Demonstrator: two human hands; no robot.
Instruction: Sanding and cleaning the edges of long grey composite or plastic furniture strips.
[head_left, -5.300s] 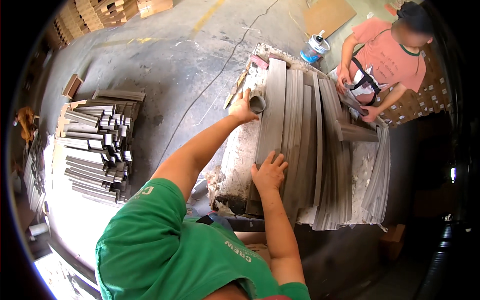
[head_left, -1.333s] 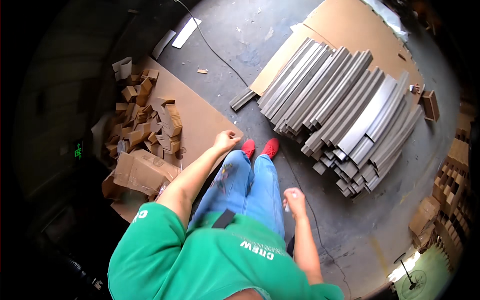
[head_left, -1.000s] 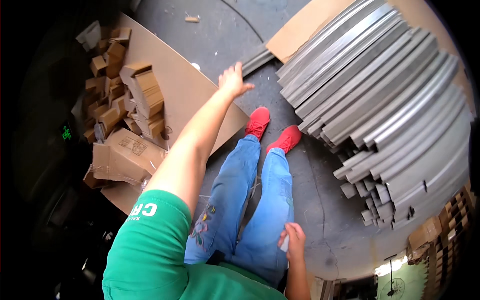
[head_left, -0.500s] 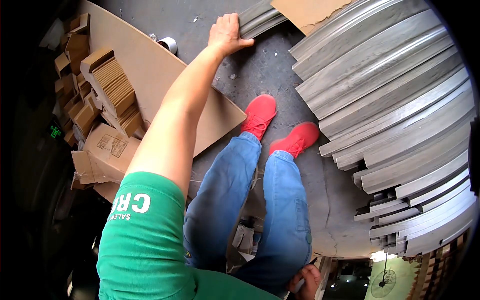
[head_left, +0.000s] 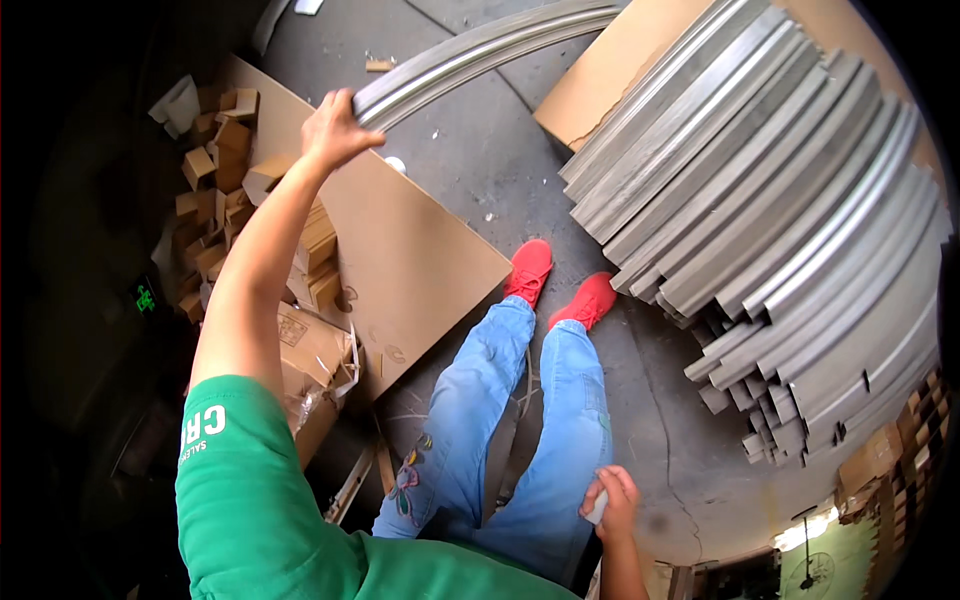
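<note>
My left hand (head_left: 335, 128) is stretched out ahead and grips the near end of two long grey planks (head_left: 470, 55), lifting them off the floor. My right hand (head_left: 612, 500) hangs low beside my leg, closed around a small white object (head_left: 597, 511). A large pile of the same grey planks (head_left: 780, 230) lies on the floor to my right, just past my red shoes (head_left: 560, 285).
A big brown cardboard sheet (head_left: 400, 250) lies on the concrete floor under my left arm. Small cardboard boxes and scraps (head_left: 225, 200) are heaped along its left side. Another cardboard sheet (head_left: 640, 50) sits under the plank pile's far end.
I have bent down over the floor. My left hand reached forward to the loose planks and has taken hold of their end, raising it. My right hand stayed by my leg.
</note>
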